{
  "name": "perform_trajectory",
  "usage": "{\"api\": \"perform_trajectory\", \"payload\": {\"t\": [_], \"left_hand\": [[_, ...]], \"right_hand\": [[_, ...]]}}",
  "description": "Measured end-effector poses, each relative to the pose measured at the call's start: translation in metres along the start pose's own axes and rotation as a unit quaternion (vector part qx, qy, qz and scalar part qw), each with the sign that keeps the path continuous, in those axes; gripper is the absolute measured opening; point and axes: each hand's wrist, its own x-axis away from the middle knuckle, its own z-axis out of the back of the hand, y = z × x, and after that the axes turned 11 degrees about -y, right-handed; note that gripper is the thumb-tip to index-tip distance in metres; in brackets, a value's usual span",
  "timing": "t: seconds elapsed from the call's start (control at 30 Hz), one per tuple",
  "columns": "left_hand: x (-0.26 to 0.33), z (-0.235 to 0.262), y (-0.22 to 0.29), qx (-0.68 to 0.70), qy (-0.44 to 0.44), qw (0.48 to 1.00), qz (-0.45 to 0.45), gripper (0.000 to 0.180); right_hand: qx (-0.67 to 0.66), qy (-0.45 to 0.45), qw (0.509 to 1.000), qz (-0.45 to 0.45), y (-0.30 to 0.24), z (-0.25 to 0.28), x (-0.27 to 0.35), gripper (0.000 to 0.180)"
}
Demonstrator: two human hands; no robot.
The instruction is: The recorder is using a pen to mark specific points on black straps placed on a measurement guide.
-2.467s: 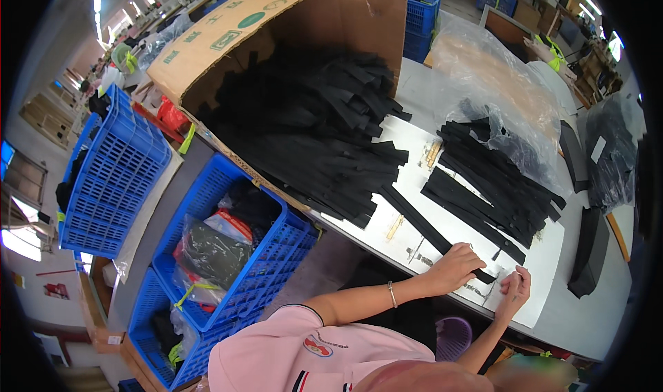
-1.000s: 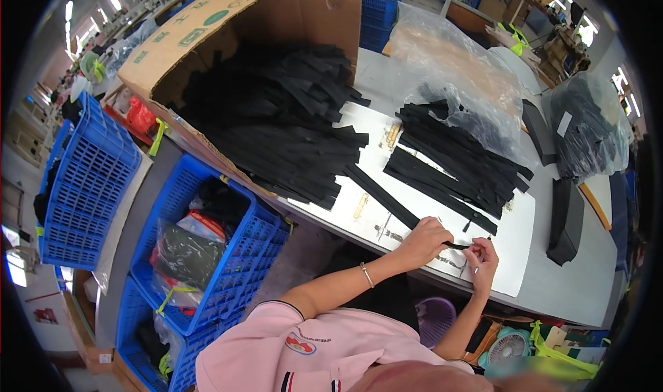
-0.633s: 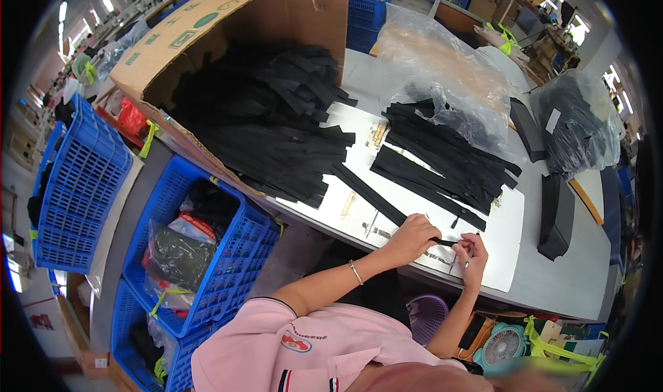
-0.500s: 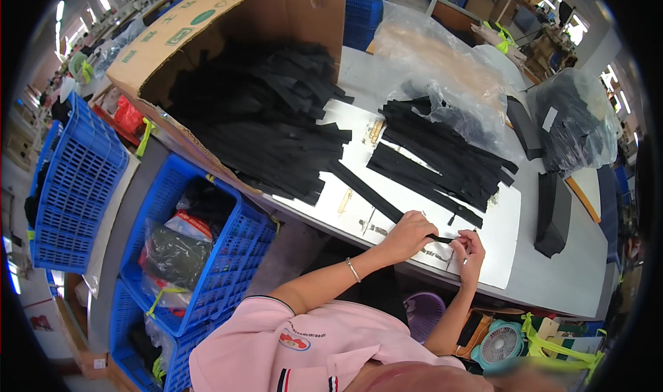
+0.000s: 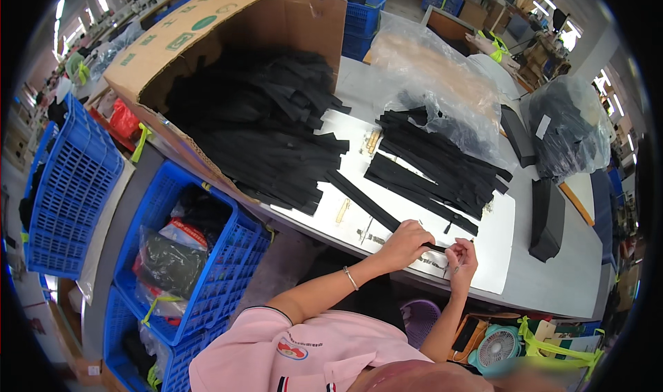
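Observation:
A long, narrow black zipper (image 5: 362,200) lies slantwise across the white board (image 5: 498,254), its near end between my hands. My left hand (image 5: 406,243) is closed on it, with the fingers bent over the tape. Just to the right, my right hand (image 5: 461,259) pinches the end of the same zipper between thumb and fingers. A short dark piece bridges the gap between the hands. Beyond them lies a smaller row of black zippers (image 5: 418,192), with a bigger pile (image 5: 442,147) behind it. The exact fingertip contact is partly hidden.
A cardboard box (image 5: 155,43) on its side spills a heap of black zippers (image 5: 276,136) onto the table. Clear plastic bags (image 5: 442,67) lie at the back. Black padded blocks (image 5: 547,219) stand right. Blue crates (image 5: 197,309) are at lower left, a small fan (image 5: 496,347) at lower right.
The whole view has shifted slightly. Both hands stay at the zipper's near end, and the right fingers have altered their pinch a little.

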Motion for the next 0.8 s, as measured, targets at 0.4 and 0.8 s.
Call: {"api": "perform_trajectory", "payload": {"t": [0.4,0.8], "left_hand": [[0.0017,0.003,0.0037,0.008,0.017,1.0,-0.01,0.017],[-0.0007,-0.0007,-0.0011,0.005,-0.011,1.0,0.009,0.017]], "right_hand": [[-0.011,-0.038,0.997,-0.062,0.0015,-0.0008,0.0023,0.028],[-0.004,-0.011,1.0,-0.016,0.0001,0.0041,0.0066,0.022]]}}
